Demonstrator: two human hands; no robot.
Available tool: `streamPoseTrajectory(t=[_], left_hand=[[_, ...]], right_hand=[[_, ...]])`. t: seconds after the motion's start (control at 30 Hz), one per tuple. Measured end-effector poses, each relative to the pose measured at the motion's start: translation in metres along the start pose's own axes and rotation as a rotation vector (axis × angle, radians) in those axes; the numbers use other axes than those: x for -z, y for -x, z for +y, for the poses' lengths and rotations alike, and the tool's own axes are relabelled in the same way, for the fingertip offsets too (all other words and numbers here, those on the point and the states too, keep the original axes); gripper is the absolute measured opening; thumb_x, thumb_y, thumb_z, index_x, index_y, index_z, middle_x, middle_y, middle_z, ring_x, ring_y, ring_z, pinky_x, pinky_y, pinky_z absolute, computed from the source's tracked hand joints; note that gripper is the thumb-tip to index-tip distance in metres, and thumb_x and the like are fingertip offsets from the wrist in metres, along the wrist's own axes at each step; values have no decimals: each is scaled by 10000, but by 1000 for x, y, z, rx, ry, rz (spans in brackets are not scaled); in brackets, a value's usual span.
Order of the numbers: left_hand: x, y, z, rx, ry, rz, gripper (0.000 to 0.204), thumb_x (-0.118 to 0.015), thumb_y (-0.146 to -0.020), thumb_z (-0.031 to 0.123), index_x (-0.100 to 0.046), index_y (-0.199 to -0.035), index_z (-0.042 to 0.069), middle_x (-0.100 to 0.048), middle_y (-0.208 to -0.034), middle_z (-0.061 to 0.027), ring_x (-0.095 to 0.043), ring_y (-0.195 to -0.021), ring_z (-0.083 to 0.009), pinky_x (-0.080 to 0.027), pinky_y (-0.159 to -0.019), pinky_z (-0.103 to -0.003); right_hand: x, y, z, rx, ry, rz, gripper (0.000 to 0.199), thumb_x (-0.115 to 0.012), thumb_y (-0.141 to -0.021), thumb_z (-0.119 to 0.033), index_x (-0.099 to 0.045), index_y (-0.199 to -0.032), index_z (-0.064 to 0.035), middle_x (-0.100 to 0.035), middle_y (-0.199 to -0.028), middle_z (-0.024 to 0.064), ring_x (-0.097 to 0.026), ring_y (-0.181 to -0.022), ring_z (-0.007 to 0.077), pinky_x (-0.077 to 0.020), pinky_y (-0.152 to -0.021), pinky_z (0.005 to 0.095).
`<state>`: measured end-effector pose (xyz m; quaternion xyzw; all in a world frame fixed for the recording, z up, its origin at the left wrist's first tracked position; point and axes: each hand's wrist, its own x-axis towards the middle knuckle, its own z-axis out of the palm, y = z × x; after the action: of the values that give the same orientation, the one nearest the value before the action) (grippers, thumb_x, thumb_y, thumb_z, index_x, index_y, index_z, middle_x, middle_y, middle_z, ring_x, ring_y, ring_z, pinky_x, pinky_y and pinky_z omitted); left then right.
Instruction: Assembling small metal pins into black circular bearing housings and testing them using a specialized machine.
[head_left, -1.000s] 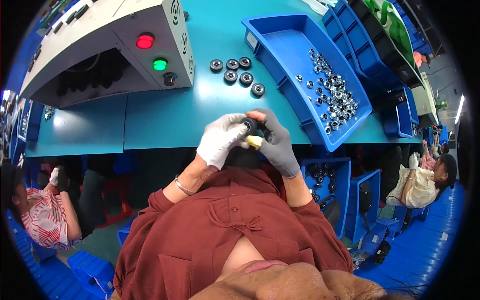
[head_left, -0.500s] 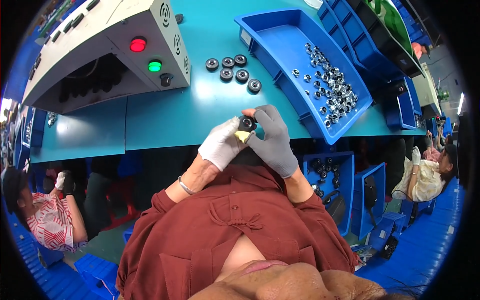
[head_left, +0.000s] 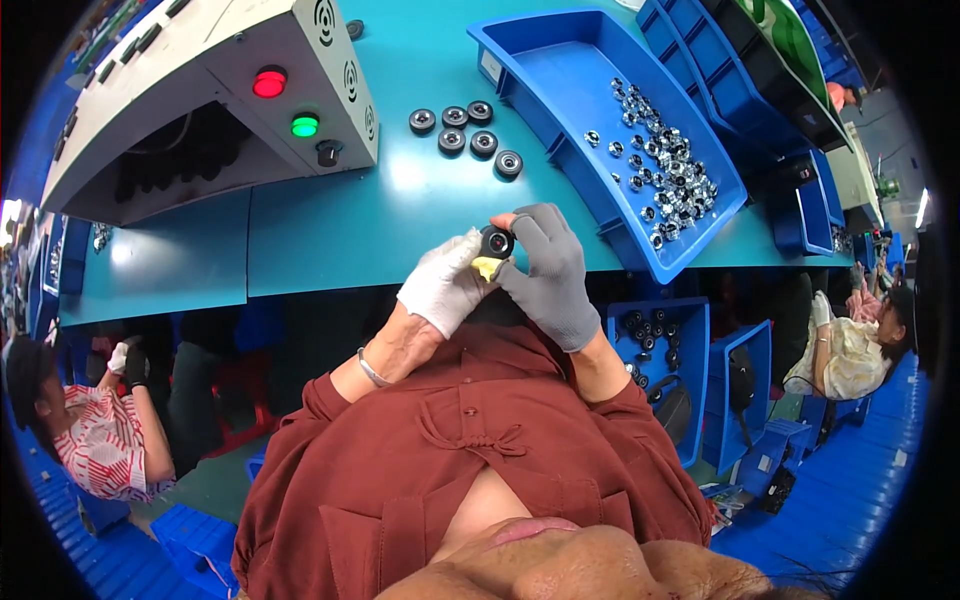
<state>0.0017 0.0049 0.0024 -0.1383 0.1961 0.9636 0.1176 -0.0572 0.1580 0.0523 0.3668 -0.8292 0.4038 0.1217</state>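
Between my two gloved hands, just off the table's near edge, is a small black wheel [head_left: 498,243] with a dark hub. My left hand [head_left: 442,287], in a white glove, is closed on the wheel's left side. A scrap of yellow material [head_left: 487,267] shows under the wheel, between the hands; what it belongs to I cannot make out. My right hand [head_left: 550,275], in a grey glove with a bare fingertip showing, grips the wheel from the right. Farther off on the table lie several similar black wheels [head_left: 483,143] in a loose group.
At left stands a white machine [head_left: 345,160] with red and green lights and a dark opening. A blue tray [head_left: 560,150] of shiny metal parts [head_left: 672,172] is at right. Below the table's right side sits a blue bin [head_left: 690,400] with black wheels. Co-workers sit at both sides.
My hands stay closed around the wheel, which has shifted slightly right and turned a little, its hub facing up more. The whole view has moved slightly.
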Motion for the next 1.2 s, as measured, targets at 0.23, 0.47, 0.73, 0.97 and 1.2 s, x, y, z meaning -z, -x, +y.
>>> streamPoseTrajectory(t=[0.23, 0.47, 0.73, 0.97, 1.2], left_hand=[[-2, -4, -1, -21, -16, -22, 179, -593, -1028, 211, -580, -1055, 34, -598, -1132, -77, -601, -1034, -201, -503, -964, -372], [-6, -10, 1, -63, -18, -46, 165, -597, -1025, 197, -581, -1036, 33, -601, -1113, -69, -598, -1035, -189, -492, -968, -356], [9, -15, 3, 17, -102, -208, 305, -647, -970, 156, -607, -1242, 24, -639, -1094, -45, -619, -1003, -182, -509, -859, -322], [-3, -9, -13, -110, -226, -26, 288, -627, -1005, 226, -624, -1180, -3, -628, -1050, -50, -604, -947, -150, -492, -834, -297], [14, -13, 4, -206, 19, -228, 344, -653, -990, 237, -566, -1212, -10, -621, -1051, -99, -614, -984, -212, -498, -898, -345]], right_hand=[[-8, 3, 17, 49, 4, 7, 364, -674, -645, -64, -663, -1004, 0, -602, -949, 120, -592, -875, 318, -496, -718, 411], [-8, -6, 17, 74, -26, 31, 374, -650, -657, -38, -664, -1028, -2, -614, -957, 125, -593, -858, 326, -495, -720, 410], [-8, 6, 13, 66, -27, -16, 403, -686, -722, -102, -674, -1116, -17, -596, -963, 128, -560, -899, 322, -473, -758, 400], [-5, 7, 7, 16, -83, -64, 427, -670, -704, -45, -694, -1129, -5, -583, -981, 126, -563, -896, 293, -477, -772, 363], [-16, -3, 2, -28, -141, -38, 553, -712, -752, -50, -597, -1287, 31, -621, -1083, 158, -610, -969, 315, -504, -840, 381]])
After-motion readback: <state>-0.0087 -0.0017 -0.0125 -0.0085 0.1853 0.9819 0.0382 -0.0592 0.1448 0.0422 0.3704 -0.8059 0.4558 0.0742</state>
